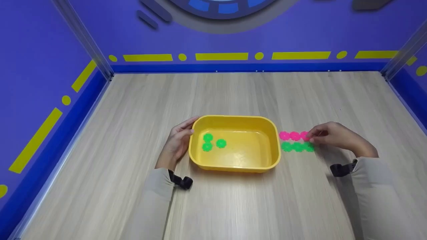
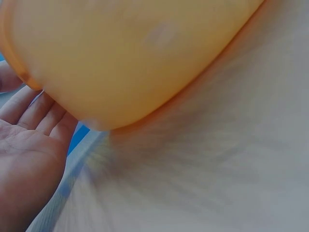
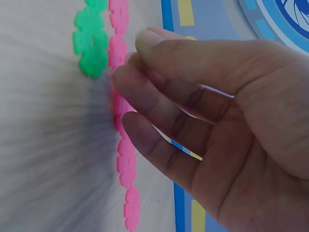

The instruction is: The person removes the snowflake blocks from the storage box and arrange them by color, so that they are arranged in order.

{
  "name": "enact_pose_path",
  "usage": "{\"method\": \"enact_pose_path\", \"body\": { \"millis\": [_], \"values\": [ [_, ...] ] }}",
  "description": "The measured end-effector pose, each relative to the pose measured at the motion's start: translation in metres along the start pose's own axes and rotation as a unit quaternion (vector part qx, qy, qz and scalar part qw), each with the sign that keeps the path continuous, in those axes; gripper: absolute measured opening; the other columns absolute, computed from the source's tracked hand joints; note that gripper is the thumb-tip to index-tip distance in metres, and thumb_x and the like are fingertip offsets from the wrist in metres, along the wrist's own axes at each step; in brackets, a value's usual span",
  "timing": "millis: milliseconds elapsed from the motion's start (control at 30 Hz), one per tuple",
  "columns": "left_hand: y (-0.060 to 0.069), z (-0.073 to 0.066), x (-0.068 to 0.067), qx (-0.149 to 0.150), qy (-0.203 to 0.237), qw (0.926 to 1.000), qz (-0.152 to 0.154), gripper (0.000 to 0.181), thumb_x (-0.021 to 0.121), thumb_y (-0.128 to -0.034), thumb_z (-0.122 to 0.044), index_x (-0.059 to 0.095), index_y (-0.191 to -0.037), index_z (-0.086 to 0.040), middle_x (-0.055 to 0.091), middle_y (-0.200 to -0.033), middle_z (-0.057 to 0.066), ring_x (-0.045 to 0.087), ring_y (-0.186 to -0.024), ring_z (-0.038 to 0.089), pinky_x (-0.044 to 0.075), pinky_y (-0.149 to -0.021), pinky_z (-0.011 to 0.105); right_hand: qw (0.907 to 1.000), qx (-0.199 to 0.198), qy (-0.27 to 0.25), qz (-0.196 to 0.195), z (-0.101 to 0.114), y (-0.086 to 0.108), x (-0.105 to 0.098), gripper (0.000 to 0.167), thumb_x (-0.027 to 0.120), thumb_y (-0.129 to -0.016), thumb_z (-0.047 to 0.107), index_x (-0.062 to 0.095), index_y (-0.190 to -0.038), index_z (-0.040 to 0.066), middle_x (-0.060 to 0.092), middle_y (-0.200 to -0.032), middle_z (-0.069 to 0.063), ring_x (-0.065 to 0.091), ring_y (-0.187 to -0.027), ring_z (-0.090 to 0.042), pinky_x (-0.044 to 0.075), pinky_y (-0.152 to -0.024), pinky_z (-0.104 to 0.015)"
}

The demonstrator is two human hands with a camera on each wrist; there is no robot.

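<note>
A yellow plastic basin (image 1: pixel 235 167) stands on the table with 3 green flower-shaped discs (image 1: pixel 221 143) inside, on its left. My left hand (image 1: pixel 176 143) touches the basin's left end from outside, its fingers (image 2: pixel 43 111) fairly straight against the wall. Right of the basin, a row of pink flower-shaped discs (image 1: pixel 294 136) lies behind a row of green flower-shaped discs (image 1: pixel 298 146). Over the right end of these rows is my right hand (image 1: pixel 328 135), fingers loosely bent near the pink discs. In the right wrist view nothing shows between its thumb and fingers. The hand partly hides the pink row.
The wood-grain table (image 1: pixel 217 203) is bordered by a blue back wall (image 1: pixel 233 43) with yellow markings and by a blue side wall (image 1: pixel 36 86) on the left. A black strap mount (image 1: pixel 181 181) sits on the left wrist and another mount (image 1: pixel 342 169) on the right wrist.
</note>
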State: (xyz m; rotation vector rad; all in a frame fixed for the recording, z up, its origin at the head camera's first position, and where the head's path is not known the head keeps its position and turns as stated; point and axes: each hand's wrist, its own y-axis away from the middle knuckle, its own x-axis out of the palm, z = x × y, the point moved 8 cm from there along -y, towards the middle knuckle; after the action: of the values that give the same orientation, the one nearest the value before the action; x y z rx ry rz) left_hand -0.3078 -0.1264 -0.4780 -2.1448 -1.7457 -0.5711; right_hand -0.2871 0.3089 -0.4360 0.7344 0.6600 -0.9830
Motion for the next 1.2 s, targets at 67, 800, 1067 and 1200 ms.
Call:
{"method": "enact_pose_path", "body": {
  "millis": [67, 800, 1067, 1200],
  "values": [
    [0.0, 0.0, 0.0, -0.001, 0.003, 1.0, -0.002, 0.056, 0.048, -0.0821, 0.011, 0.041, -0.138, 0.013, 0.059, -0.131, 0.011, 0.057, -0.118, 0.017, 0.047, -0.098, 0.025, 1.0, 0.0, 0.004, -0.005, 0.002, -0.001, -0.001, 0.021, 0.066, -0.089, 0.016, 0.072, -0.106, 0.005, 0.07, -0.104, -0.01, 0.057, -0.086, -0.009, 0.049, -0.072, -0.017],
    [0.001, 0.0, 0.0, -0.006, 0.007, 0.9999, -0.004, 0.055, 0.048, -0.0826, 0.011, 0.042, -0.138, 0.012, 0.058, -0.133, 0.012, 0.055, -0.12, 0.018, 0.046, -0.1, 0.026, 0.9996, -0.012, -0.019, -0.019, 0.03, -0.005, -0.01, 0.023, 0.061, -0.092, 0.012, 0.07, -0.111, 0.004, 0.07, -0.106, -0.012, 0.061, -0.084, -0.013, 0.051, -0.073, -0.017],
    [0.002, -0.001, 0.002, -0.003, 0.002, 1.0, 0.005, 0.056, 0.05, -0.0829, 0.01, 0.042, -0.138, 0.012, 0.056, -0.135, 0.013, 0.054, -0.122, 0.018, 0.045, -0.102, 0.028, 0.9996, -0.015, -0.019, -0.013, 0.043, -0.007, -0.011, 0.025, 0.062, -0.092, 0.018, 0.069, -0.114, 0.006, 0.07, -0.108, -0.009, 0.063, -0.092, -0.023, 0.049, -0.076, -0.013],
    [0.002, -0.001, 0.002, -0.002, 0.004, 1.0, 0.005, 0.056, 0.049, -0.0828, 0.01, 0.041, -0.138, 0.013, 0.056, -0.135, 0.013, 0.055, -0.12, 0.018, 0.045, -0.101, 0.027, 0.9994, -0.02, -0.026, -0.009, 0.05, -0.009, -0.012, 0.027, 0.063, -0.092, 0.021, 0.069, -0.114, 0.007, 0.07, -0.109, -0.009, 0.064, -0.094, -0.026, 0.05, -0.076, -0.014]
  ]
}}
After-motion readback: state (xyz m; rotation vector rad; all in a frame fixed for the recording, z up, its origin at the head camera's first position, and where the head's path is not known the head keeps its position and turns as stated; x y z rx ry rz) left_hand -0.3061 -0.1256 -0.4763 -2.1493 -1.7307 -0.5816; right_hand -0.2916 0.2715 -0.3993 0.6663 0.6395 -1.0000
